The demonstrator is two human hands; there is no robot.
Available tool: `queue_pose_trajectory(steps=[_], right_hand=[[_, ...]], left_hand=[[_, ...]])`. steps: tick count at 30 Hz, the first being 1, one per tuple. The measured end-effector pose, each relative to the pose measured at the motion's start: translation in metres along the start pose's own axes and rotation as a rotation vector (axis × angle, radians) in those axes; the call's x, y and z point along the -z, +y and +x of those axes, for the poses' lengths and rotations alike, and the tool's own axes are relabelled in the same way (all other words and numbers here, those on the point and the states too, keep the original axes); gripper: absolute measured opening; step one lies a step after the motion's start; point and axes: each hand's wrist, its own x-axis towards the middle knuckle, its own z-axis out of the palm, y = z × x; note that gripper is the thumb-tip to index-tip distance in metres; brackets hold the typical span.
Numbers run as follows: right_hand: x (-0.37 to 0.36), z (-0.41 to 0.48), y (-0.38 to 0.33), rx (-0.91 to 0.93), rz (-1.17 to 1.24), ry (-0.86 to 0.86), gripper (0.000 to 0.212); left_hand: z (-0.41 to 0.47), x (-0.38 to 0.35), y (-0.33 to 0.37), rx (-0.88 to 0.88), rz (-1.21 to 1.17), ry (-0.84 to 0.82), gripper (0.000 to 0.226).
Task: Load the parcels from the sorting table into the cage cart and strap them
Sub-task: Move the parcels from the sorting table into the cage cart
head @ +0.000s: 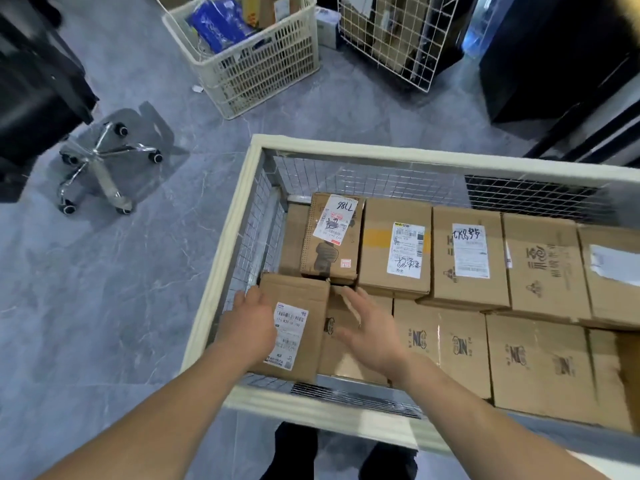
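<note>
Cage cart (221, 271) holds cardboard parcels (394, 247); left hand (251, 320) rests on one.

Handwritten "786", upside down: white label, leftmost back-row brown cardboard box (329, 261). Handwritten "CK8", rest illegible: label, third back-row brown carton (469, 289). Printed "N" emblems: front-row brown carton (433, 362).

Right hand (370, 327) is smeared with motion blur, so we can't make out its fingers cleanly, and it hides a good part of the box under it (346, 363). Left hand (249, 323) covers the left strip of the small parcel (304, 299) and the edge of its label (290, 336), whose print is too small for us to read. The cage cart (415, 158) runs off the right edge, cutting 2 end boxes (613, 271). The basket (263, 64) and wire rack (398, 39) are chopped by the top edge.
</note>
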Motion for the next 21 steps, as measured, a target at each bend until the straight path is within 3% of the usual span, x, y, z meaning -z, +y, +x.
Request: queue_pose_trajectory(steps=[5, 11, 17, 21], right_hand=[[0.088, -0.062, -0.031, 0.116, -0.219, 0.235, 0.07], [0.193, -0.14, -0.069, 0.229, -0.287, 0.581, 0.072], [0.279, -0.255, -0.108, 0.245, -0.412, 1.034, 0.074], [0.313, -0.346, -0.125, 0.144, -0.505, 1.28, 0.076]], left_hand=[[-0.059, 0.078, 0.06, -0.173, -0.011, 0.21, 0.067], [-0.114, 0.187, 0.147, -0.45, -0.085, 0.527, 0.074], [-0.179, 0.277, 0.232, -0.921, -0.115, 0.9, 0.077], [-0.244, 0.322, 0.287, -1.186, -0.183, 1.033, 0.077]])
